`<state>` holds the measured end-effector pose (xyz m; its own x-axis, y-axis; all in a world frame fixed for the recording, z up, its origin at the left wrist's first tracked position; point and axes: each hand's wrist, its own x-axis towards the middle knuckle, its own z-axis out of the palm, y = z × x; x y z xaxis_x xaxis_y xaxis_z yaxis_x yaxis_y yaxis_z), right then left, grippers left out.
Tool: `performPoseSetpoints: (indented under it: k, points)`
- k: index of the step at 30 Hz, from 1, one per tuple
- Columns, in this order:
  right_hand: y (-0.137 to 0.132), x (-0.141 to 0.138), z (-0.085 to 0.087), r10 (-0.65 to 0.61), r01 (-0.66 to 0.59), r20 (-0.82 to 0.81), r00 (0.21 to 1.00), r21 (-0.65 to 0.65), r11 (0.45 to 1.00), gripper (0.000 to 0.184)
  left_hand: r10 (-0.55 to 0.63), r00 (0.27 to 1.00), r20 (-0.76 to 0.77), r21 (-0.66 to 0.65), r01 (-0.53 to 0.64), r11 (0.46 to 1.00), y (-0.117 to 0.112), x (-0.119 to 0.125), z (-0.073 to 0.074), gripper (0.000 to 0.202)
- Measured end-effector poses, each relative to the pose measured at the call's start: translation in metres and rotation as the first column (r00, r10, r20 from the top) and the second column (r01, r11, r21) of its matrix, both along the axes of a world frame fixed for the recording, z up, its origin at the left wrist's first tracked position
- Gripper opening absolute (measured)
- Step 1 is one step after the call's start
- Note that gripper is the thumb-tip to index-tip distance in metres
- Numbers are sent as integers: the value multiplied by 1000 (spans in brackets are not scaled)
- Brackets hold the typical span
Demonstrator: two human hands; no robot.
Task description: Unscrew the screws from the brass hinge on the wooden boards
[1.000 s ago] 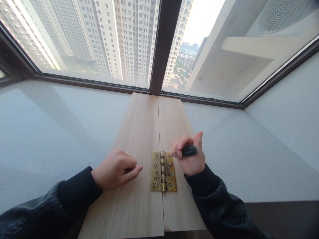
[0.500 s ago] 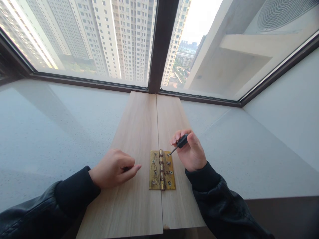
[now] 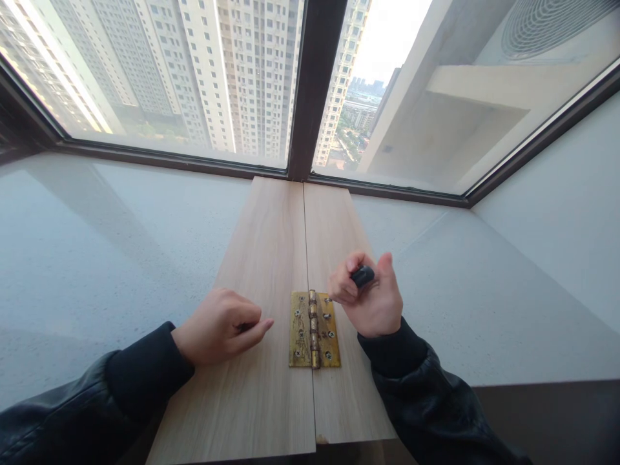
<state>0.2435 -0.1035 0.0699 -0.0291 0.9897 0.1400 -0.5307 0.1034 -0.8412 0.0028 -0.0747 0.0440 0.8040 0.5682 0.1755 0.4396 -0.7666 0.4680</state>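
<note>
My right hand (image 3: 371, 300) is closed round the black handle of a screwdriver (image 3: 362, 276), thumb raised off it. Its shaft is hidden behind the curled fingers, which are beside the upper right screw of a worn brass hinge (image 3: 301, 329). The hinge lies flat across the seam between a left wooden board (image 3: 242, 400) and a right wooden board (image 3: 334, 226). Several cross-head screws sit in its two leaves. On the left board rests my left hand (image 3: 223, 327), curled with the thumb pointing at the hinge; a dark spot shows inside the fist, too unclear to name.
Both boards lie on a white speckled sill (image 3: 145, 239) and run back to a dark window frame (image 3: 300, 129). The boards' near ends stick out past the sill's front edge. A white wall (image 3: 562, 187) stands on the right.
My right hand has turned, its fingers curling lower round the handle and the thumb lifting. The screwdriver's shaft, visible at the upper right screw before, is now hidden. My left hand stays put.
</note>
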Motion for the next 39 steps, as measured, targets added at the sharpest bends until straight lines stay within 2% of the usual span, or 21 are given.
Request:
performPoseSetpoints:
  k: [6,10,15,18,22,26,31,36,39]
  points:
    - [-1,4,-4,-51,47,56,997,67,997,21,-2,1000,-11,-9,2,1000,0,0,1,43]
    - [0,6,-8,-22,17,77,997,60,998,30,-4,1000,-13,-17,3,1000,0,1,2,43]
    - [-1,3,-3,35,-36,18,999,30,999,44,1,1000,-14,-24,-2,1000,0,1,2,43]
    - [-2,3,0,28,-29,7,1000,45,999,37,-1,1000,-17,-25,1,1000,0,0,2,43]
    - [-1,7,-5,-16,12,42,999,82,997,24,-5,1000,-13,-15,5,1000,-1,0,1,43]
    - [2,9,-9,5,-7,35,999,62,998,33,-5,1000,2,-12,5,1000,-1,0,1,43]
    - [1,5,-1,45,-45,-24,999,39,998,45,-1,1000,-2,-17,1,1000,-1,0,1,44]
    - [-1,8,0,42,-42,-8,999,54,998,20,-4,1000,-10,-26,4,1000,0,0,1,44]
    - [0,12,-4,20,-22,18,1000,78,997,19,-5,1000,-3,-19,5,1000,1,1,0,44]
